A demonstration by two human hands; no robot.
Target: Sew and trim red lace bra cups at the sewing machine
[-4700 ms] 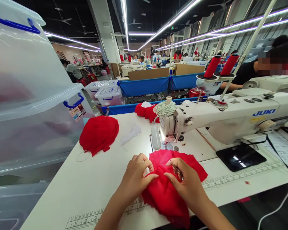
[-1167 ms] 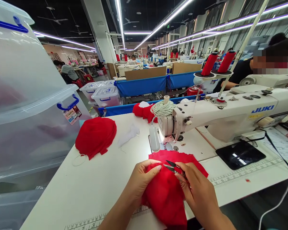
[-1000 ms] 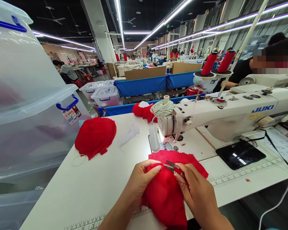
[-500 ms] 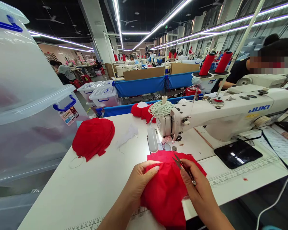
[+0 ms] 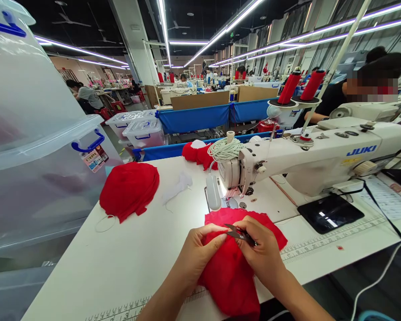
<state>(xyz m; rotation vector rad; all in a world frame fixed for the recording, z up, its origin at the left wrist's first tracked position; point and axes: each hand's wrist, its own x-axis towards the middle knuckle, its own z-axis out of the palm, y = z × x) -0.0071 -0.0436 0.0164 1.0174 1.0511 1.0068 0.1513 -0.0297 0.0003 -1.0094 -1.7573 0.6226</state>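
Observation:
A piece of red fabric (image 5: 232, 281) lies across the table's front edge, below the head of the sewing machine (image 5: 307, 156). My left hand (image 5: 200, 249) pinches a fold of it between thumb and fingers. In my right hand (image 5: 262, 247) are small thread snips (image 5: 239, 233), held by fingers and thumb. Their blades point left, with the tips right at my left fingertips. Whether the blades touch the cloth or a thread I cannot tell.
On the white table (image 5: 120, 263), a red fabric pile (image 5: 130, 189) sits left, near a white scrap (image 5: 178, 187). A black phone-like slab (image 5: 330, 213) lies right. Clear plastic bins (image 5: 47, 191) stand along the left side. A co-worker (image 5: 334, 96) sits behind the machine.
My right hand has moved left with the snips, and the blades have swung round to point at my left fingertips. My left hand keeps its pinch on the fabric.

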